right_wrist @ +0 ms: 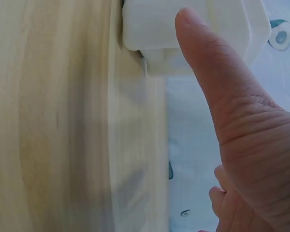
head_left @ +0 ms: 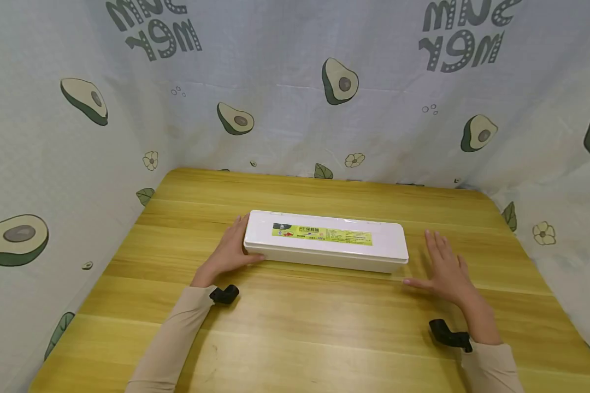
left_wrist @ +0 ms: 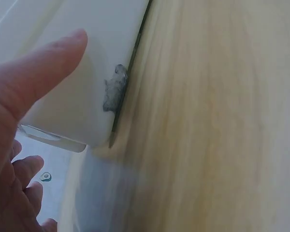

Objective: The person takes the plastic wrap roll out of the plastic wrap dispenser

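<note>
A long white cling film box [head_left: 319, 256] with a yellow-green label lies across the middle of the table. At its left end is my left hand [head_left: 232, 245], its fingers extended along that end and the thumb by the front corner. The left wrist view shows the thumb [left_wrist: 43, 72] in front of the box wall [left_wrist: 94, 82], the other fingers past the end; contact is hard to tell. My right hand [head_left: 444, 270] is spread to the right of the box, apart from it and holding nothing. Its thumb [right_wrist: 212, 58] overlaps the box end [right_wrist: 154, 24] in the right wrist view.
The wooden table [head_left: 295, 333] extends around the box on all sides. A white curtain [head_left: 285, 65] with avocado prints hangs behind the table and along both sides. Black wrist mounts [head_left: 224, 295] are on both forearms.
</note>
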The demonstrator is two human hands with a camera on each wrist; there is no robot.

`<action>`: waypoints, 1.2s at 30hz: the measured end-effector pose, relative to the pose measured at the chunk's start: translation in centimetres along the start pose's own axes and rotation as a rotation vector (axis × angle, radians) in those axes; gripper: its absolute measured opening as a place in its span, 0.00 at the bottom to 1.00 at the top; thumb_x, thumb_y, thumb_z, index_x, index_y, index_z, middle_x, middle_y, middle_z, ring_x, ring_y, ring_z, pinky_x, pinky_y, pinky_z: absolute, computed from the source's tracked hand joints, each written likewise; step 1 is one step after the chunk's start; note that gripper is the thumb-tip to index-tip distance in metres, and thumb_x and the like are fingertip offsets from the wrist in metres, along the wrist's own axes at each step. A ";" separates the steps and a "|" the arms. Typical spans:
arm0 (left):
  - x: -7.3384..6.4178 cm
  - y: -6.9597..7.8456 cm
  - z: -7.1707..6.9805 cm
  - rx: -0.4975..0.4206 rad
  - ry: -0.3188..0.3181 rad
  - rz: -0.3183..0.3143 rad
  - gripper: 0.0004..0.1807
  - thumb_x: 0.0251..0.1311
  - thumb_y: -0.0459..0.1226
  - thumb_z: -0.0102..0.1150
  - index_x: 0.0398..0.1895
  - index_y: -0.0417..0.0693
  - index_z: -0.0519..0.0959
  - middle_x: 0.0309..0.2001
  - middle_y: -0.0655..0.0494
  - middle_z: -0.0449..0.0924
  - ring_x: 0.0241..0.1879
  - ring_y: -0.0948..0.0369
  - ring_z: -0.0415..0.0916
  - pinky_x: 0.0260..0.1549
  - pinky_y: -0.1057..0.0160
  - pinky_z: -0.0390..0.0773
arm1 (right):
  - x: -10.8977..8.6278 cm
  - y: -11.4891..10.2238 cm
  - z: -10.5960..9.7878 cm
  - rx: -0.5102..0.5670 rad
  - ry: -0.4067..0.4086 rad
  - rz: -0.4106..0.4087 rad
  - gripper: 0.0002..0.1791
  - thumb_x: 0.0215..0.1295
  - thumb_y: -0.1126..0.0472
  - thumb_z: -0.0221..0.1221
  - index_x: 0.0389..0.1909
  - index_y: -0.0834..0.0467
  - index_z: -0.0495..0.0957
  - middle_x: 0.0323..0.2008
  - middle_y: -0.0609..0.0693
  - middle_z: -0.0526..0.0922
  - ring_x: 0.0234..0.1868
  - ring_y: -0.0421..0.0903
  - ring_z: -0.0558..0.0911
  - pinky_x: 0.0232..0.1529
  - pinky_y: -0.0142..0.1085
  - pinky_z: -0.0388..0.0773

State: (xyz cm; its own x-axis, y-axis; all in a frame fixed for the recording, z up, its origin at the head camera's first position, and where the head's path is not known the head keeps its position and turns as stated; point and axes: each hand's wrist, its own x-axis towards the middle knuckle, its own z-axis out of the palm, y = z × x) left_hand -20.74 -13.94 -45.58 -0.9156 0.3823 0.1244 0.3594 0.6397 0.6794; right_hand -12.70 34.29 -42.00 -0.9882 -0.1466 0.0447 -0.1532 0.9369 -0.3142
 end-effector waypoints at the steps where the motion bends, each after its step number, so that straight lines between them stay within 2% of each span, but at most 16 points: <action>1: 0.1 0.0 0.0 -0.010 0.000 0.002 0.63 0.41 0.51 0.72 0.75 0.52 0.40 0.75 0.46 0.47 0.74 0.42 0.36 0.70 0.38 0.39 | 0.0 0.0 -0.1 0.001 0.004 -0.004 0.71 0.42 0.38 0.69 0.74 0.57 0.28 0.72 0.70 0.38 0.72 0.69 0.39 0.54 0.75 0.44; 5: 0.3 0.0 0.2 -0.067 0.011 0.036 0.62 0.42 0.48 0.73 0.75 0.51 0.40 0.74 0.48 0.48 0.75 0.45 0.37 0.71 0.43 0.40 | -0.1 -0.1 -0.5 0.005 0.024 -0.013 0.71 0.42 0.38 0.69 0.74 0.57 0.28 0.72 0.71 0.38 0.72 0.69 0.40 0.54 0.74 0.44; 8: 0.3 0.0 0.4 -0.144 0.022 0.055 0.62 0.41 0.45 0.74 0.75 0.52 0.41 0.74 0.50 0.50 0.74 0.48 0.42 0.71 0.45 0.44 | -0.2 -0.1 -0.8 0.005 0.032 -0.019 0.71 0.42 0.38 0.69 0.74 0.58 0.29 0.72 0.70 0.37 0.72 0.69 0.39 0.54 0.74 0.44; 12: 0.2 0.2 0.6 -0.255 0.020 0.035 0.63 0.40 0.42 0.75 0.75 0.51 0.41 0.73 0.50 0.50 0.73 0.50 0.48 0.69 0.42 0.50 | -0.2 -0.2 -1.2 0.011 0.044 -0.034 0.71 0.42 0.40 0.70 0.74 0.58 0.28 0.73 0.69 0.36 0.72 0.69 0.40 0.55 0.74 0.45; 15: 0.1 0.2 0.7 -0.314 0.013 0.019 0.64 0.41 0.39 0.75 0.75 0.51 0.39 0.74 0.50 0.50 0.73 0.49 0.48 0.69 0.42 0.49 | -0.2 -0.4 -1.6 0.022 0.052 -0.043 0.72 0.42 0.41 0.70 0.74 0.57 0.27 0.73 0.68 0.35 0.72 0.69 0.39 0.55 0.74 0.45; 17: 0.0 0.9 0.4 -0.341 0.006 0.011 0.64 0.41 0.36 0.75 0.75 0.49 0.38 0.73 0.47 0.50 0.73 0.48 0.48 0.69 0.42 0.49 | -0.1 -0.6 -1.9 0.028 0.059 -0.052 0.72 0.42 0.41 0.70 0.74 0.56 0.27 0.73 0.68 0.35 0.72 0.69 0.39 0.55 0.74 0.44; 22: 0.2 0.5 0.6 -0.349 0.033 0.010 0.64 0.39 0.35 0.75 0.75 0.45 0.40 0.72 0.46 0.53 0.72 0.47 0.50 0.69 0.43 0.50 | 0.1 -1.1 -2.4 0.031 0.097 -0.092 0.70 0.42 0.42 0.71 0.74 0.58 0.31 0.73 0.67 0.40 0.73 0.66 0.42 0.56 0.73 0.45; 24: 0.5 -0.4 1.1 -0.338 0.053 0.015 0.64 0.38 0.36 0.76 0.75 0.45 0.41 0.72 0.47 0.54 0.72 0.48 0.51 0.69 0.44 0.51 | 0.3 -1.3 -2.5 0.030 0.121 -0.115 0.69 0.41 0.42 0.71 0.74 0.60 0.35 0.72 0.68 0.43 0.72 0.67 0.45 0.57 0.71 0.47; 30: 0.4 -0.3 1.2 -0.330 0.061 0.021 0.64 0.37 0.36 0.77 0.75 0.45 0.42 0.71 0.45 0.56 0.71 0.47 0.53 0.68 0.43 0.53 | 0.7 -2.1 -2.7 0.054 0.196 -0.189 0.64 0.38 0.50 0.74 0.72 0.65 0.45 0.68 0.71 0.53 0.67 0.70 0.54 0.57 0.68 0.54; 36: 0.3 -0.2 1.1 -0.320 0.065 0.018 0.64 0.36 0.37 0.77 0.75 0.49 0.44 0.71 0.46 0.58 0.70 0.47 0.55 0.67 0.43 0.55 | 0.9 -3.0 -3.1 0.092 0.192 -0.210 0.63 0.38 0.56 0.75 0.73 0.63 0.45 0.69 0.70 0.53 0.67 0.71 0.55 0.58 0.67 0.55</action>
State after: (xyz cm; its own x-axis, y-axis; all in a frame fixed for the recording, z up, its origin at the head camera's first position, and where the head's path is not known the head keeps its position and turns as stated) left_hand -20.91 -13.22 -46.49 -0.9229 0.3417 0.1776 0.3103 0.3870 0.8683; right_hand -13.09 32.31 -38.09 -0.9190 -0.2634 0.2934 -0.3620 0.8586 -0.3631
